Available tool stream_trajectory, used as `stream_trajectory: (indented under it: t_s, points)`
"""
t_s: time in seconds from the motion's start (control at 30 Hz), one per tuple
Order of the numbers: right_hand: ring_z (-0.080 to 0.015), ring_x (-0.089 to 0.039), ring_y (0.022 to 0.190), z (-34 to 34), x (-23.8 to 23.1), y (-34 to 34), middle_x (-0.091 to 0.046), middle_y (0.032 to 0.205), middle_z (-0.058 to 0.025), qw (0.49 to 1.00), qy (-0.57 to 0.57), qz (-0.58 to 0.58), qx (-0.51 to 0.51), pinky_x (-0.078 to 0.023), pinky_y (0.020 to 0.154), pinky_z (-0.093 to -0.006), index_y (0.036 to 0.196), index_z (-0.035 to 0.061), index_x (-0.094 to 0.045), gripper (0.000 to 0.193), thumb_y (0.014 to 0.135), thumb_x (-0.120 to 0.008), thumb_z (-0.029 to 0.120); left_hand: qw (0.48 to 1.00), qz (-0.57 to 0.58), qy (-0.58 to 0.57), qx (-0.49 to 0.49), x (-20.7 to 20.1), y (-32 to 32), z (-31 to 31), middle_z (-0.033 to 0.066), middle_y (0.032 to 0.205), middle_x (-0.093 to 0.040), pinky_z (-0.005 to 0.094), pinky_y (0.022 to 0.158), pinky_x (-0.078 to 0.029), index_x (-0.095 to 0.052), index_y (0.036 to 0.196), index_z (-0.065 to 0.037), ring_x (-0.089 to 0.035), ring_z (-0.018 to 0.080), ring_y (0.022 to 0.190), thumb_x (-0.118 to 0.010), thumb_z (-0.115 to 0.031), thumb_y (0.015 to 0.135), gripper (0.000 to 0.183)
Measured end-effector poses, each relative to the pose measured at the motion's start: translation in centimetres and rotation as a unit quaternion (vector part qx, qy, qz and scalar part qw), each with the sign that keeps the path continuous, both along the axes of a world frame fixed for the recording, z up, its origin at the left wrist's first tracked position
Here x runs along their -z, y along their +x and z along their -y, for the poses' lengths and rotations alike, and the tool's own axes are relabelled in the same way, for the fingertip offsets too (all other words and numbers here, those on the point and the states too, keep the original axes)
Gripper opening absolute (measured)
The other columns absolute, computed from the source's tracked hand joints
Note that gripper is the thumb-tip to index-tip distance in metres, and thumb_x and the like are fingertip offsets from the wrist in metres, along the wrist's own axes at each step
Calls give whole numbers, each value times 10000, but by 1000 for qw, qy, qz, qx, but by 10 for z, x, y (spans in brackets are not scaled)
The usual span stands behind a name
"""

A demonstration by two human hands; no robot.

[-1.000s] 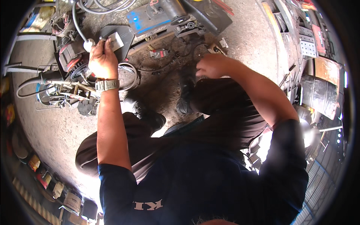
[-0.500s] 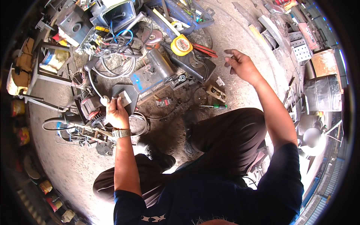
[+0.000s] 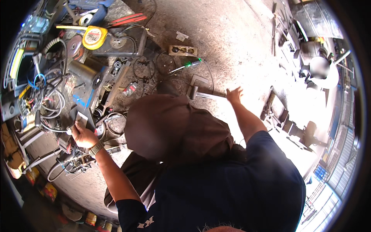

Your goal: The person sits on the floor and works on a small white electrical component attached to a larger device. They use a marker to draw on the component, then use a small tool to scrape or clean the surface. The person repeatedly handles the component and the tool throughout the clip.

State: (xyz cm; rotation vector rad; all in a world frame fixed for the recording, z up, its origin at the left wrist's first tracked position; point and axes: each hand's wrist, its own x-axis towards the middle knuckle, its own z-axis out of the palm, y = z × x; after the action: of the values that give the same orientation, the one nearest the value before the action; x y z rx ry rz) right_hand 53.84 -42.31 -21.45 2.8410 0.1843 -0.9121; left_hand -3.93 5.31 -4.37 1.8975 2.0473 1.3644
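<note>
My left hand [image 3: 82,136], with a watch at its wrist, is closed at the near edge of a small pale rectangular piece [image 3: 81,118], which lies over a dark flat plate [image 3: 89,123]. A white round cable end shows beside its thumb. Far to the right, my right hand [image 3: 234,94] is stretched over the floor with fingers apart, holding nothing. Nearest to it is the handle end of a hammer [image 3: 208,95], lying on the floor. An angled metal piece [image 3: 199,80] lies by the hammer's head.
A yellow tape measure [image 3: 94,37], red-handled pliers [image 3: 127,19] and coiled grey cable [image 3: 58,104] crowd the left. A green-handled screwdriver [image 3: 186,65] and socket strip [image 3: 182,50] lie on the floor ahead. Metal parts [image 3: 288,123] stand at the right.
My view has swung to the right, bringing the hammer into sight. My right hand has come down toward the hammer's handle, fingers spread. My left hand stays at the pale piece.
</note>
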Motion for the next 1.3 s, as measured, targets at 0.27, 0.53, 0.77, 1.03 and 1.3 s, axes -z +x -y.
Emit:
stream_trajectory:
  t_s: [0.27,0.53,0.77,1.03,1.3]
  points:
    - [-420,-700,1091,-63,11,-111,-696,1111,-249,944,181,8,-277,-575,907,-586,1077,43,-663,157,957,-576,94,998,-64,-11,-21,-26,2,14,168,984,-835,423,787,-609,-854,1057,-27,-771,285,807,-826,-302,1011,279]
    - [-233,-679,969,-47,36,-65,-705,1082,-94,903,76,-135,-400,-552,825,-443,1277,67,-670,285,1084,-675,276,998,-53,27,7,-34,32,4,158,951,-805,424,805,-616,-838,1001,-50,-781,335,869,-895,-205,913,187]
    - [-117,-632,890,-79,-115,-18,-680,1009,-20,884,281,-309,-210,-523,757,-320,1262,67,-680,274,1120,-656,299,998,-15,60,17,-26,29,17,179,901,-774,421,783,-606,-820,1014,-28,-755,364,817,-887,-136,897,172]
    - [-49,-521,689,-340,-408,-34,-593,862,40,716,603,-81,-344,-432,605,-235,1454,33,-586,356,1140,-609,199,998,21,55,34,-26,34,10,177,915,-770,421,777,-604,-819,1040,-23,-756,365,833,-877,-151,907,194]
    - [-299,-757,800,-448,-424,-289,-765,960,-211,568,474,-201,-642,-579,748,-430,1523,9,-536,525,1074,-707,222,996,33,71,31,-22,30,12,155,878,-752,430,761,-608,-807,1028,-34,-741,365,812,-861,-144,905,173]
